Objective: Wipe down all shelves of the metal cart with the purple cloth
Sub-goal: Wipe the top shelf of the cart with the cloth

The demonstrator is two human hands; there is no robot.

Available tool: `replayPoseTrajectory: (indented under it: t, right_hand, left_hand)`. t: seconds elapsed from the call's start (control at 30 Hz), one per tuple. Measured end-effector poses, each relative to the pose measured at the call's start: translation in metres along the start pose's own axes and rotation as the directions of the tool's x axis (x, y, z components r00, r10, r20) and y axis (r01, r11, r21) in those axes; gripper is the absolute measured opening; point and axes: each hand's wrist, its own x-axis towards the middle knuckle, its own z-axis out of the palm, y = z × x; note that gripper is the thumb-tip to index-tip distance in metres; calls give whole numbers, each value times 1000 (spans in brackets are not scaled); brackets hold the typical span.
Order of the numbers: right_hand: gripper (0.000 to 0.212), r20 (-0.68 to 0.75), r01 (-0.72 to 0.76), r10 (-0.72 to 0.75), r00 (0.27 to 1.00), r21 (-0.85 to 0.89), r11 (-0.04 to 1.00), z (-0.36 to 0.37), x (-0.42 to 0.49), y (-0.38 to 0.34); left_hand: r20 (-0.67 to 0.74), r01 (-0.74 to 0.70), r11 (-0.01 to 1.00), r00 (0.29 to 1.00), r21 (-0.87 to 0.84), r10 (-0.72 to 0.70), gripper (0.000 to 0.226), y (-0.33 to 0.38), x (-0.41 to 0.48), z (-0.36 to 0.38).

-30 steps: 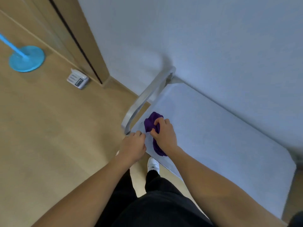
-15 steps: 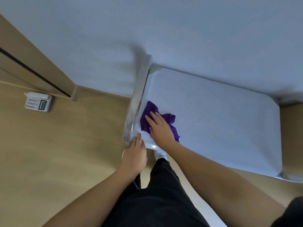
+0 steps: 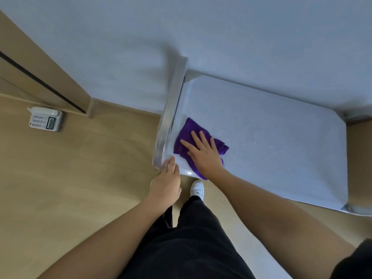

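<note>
A second ago the purple cloth (image 3: 184,135) sits bunched under curled fingers near the left end of the shelf; now it lies opened out and flattened, and the right hand (image 3: 203,153) over it has gone from a clutch to a flat palm. The right hand's fingers (image 3: 194,136) are straight and fanned apart, pressing the cloth down onto the pale grey top shelf of the metal cart (image 3: 271,141) without gripping it. The left hand (image 3: 167,184), balled at the shelf corner a second ago, now reaches forward with its fingers (image 3: 172,164) extended, their tips touching the near bend of the cart's shiny tubular steel handle (image 3: 171,109); whether the thumb hooks round anything cannot be told. The cloth is a deep violet, soft and rumpled, with creased edges showing left and right of the hand and one corner hanging over the shelf's near edge. It rests at the shelf's left end, just beside the handle. The cart stands against a pale blue-grey wall (image 3: 201,37) on a light wooden floor (image 3: 80,174), where a white desk telephone (image 3: 45,119) lies well apart to the left.
</note>
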Motion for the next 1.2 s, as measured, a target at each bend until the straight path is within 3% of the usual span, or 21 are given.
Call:
replayPoseTrajectory:
  t: [0.2, 0.4, 0.53, 0.6, 0.67, 0.73, 0.8, 0.87, 0.93, 1.03, 1.13, 1.2]
  right_hand:
    - [56, -26, -36, 35, 999, -63, 997, 8, 12, -3]
    - [56, -29, 189, -191, 981, -52, 981, 31, -42, -14]
    - [57, 43, 308, -305, 951, -79, 948, 22, -23, 16]
    - [58, 44, 242, -239, 970, -91, 966, 12, -9, 29]
    - [58, 18, 44, -43, 999, -60, 997, 6, 2, 35]
    - [58, -11, -158, 158, 987, 4, 987, 3, 8, 31]
    - [59, -14, -270, 271, 962, 37, 962, 5, 6, 13]
    - [59, -23, -237, 238, 971, 28, 971, 13, -8, -18]
    - [58, -28, -115, 115, 993, 3, 993, 24, -26, -49]
    - [57, -13, -32, 32, 999, 17, 999, 29, -33, -55]
    - [58, -4, -28, 28, 1000, 5, 1000, 23, -26, -29]
    - [58, 6, -148, 148, 989, 13, 989, 18, -21, -7]
  left_hand:
    - [-56, 34, 998, 998, -43, -36, 67, 0, -4, 10]
    - [-87, 124, 987, 987, -101, -133, 67, 17, -9, 16]
    - [-103, 147, 980, 981, -137, -162, 73, 23, -14, 23]
    - [-102, 142, 979, 982, -146, -158, 74, 22, -13, 25]
    - [-92, 132, 980, 985, -148, -147, 74, 19, -12, 25]
    - [-67, 108, 984, 991, -144, -119, 75, 14, -12, 23]
    - [-32, 72, 989, 997, -131, -77, 77, 6, -12, 23]
    - [-7, 43, 993, 999, -107, -44, 77, 0, -11, 23]
    - [13, 28, 995, 1000, -96, -27, 79, -4, -11, 22]
    - [27, 0, 998, 1000, -66, 1, 81, -9, -11, 22]
    - [37, -34, 999, 999, -10, 34, 80, -13, -9, 20]
    - [47, -54, 998, 998, 44, 52, 77, -12, -9, 16]
